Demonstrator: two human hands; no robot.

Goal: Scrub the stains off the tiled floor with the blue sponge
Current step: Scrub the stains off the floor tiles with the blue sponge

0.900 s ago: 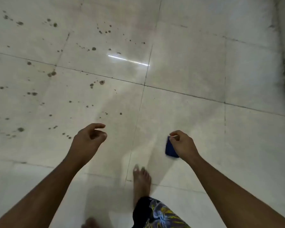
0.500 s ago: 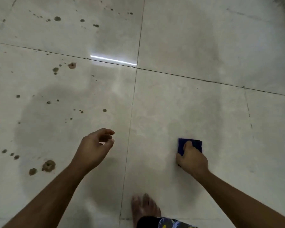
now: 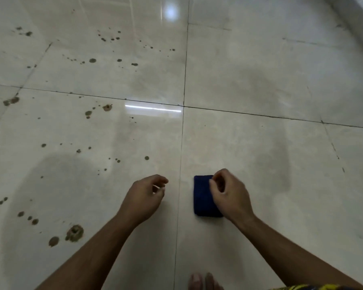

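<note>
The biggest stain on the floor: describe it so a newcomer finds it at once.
Start at the grout cross and take the near-left tile. The biggest stain lies near that tile's bottom, left of the left forearm. It is a lumpy brown blotch; its neighbours are small dots.

Toes (image 3: 203, 281) — apparently cropped below

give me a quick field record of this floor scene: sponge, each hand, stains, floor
sponge: blue sponge on the tile right of the vertical grout line
right hand: right hand over the sponge's right edge, fingers curled; grip unclear
left hand: left hand holds nothing, fingers loosely curled
stains: brown stains scattered over the tiles left of the sponge
floor: glossy pale tiled floor; right-hand tiles show almost no spots
foot: bare toes at the bottom edge
</note>
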